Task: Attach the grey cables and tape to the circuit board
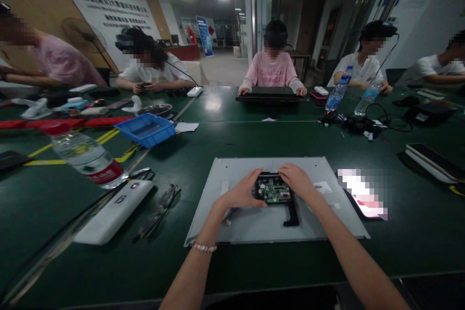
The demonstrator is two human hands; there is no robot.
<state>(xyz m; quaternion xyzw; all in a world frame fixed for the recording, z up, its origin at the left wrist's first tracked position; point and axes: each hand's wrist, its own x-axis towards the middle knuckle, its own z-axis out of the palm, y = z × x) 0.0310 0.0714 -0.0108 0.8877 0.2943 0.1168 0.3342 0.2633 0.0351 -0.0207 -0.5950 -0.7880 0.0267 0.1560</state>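
Circuit board point(275, 193), green, in a dark frame: lies over the middle of a pale grey metal panel point(308, 230) on the green bench point(232, 143). A black L-shaped piece point(292, 217) extends from the frame's near right side; whether the two are joined, cannot tell.

Left hand point(244, 192): thumb at the near left corner of the frame, fingers at its far left corner, partly open to the width of that side, with hold of the edge. Beaded bracelet point(204, 247) on the wrist.

Right hand point(295, 179): fingers curled over the far right corner of the frame, nearly closed on the edge; thumb position unclear.

Left of the panel: folded glasses point(157, 217), then a white power bank point(115, 213) and a tilted water bottle point(89, 157) with a red cap. Beyond these, a blue tray point(147, 131) with a paper slip point(187, 127) beside it.

Right of the panel: phone point(365, 198), lit screen, close to the panel's edge.

Far side: person in a pink shirt point(271, 69), both hands at a flat black object point(271, 94). Two more bottles stand to the right of that person.
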